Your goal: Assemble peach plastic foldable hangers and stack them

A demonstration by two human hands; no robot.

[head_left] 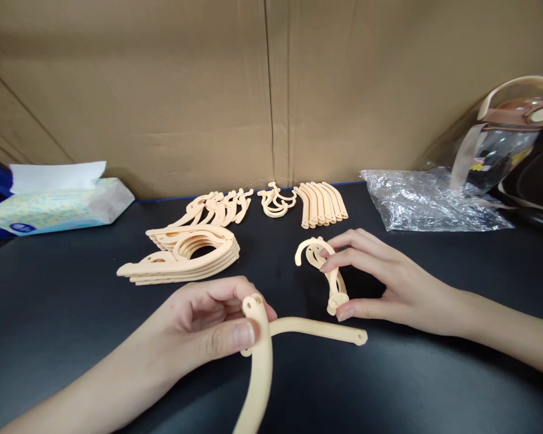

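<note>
Cream plastic parts of folding clothes hangers lie on the black table. Low in the middle, my left hand (217, 328) is closed on a curved hanger arm (261, 367), its thumb pressed over the holed upper end. A second curved hanger arm (319, 327) sticks out to the right from behind the first; its inner end is partly hidden, so I cannot tell whether the two are joined. To the right, my right hand (382, 274) grips a hanger hook (333, 274) between thumb and fingers. Another curved hanger piece (315, 256) shows behind that hook.
A stack of folded hangers (185, 268) sits left of centre. Behind are a row of curved pieces (219, 208), loose hooks (276, 202) and hanger arms (323, 204). A tissue pack (63, 202) lies left; a clear plastic bag (425, 205) and bottle (498, 150) are right. Cardboard (163, 90) stands behind.
</note>
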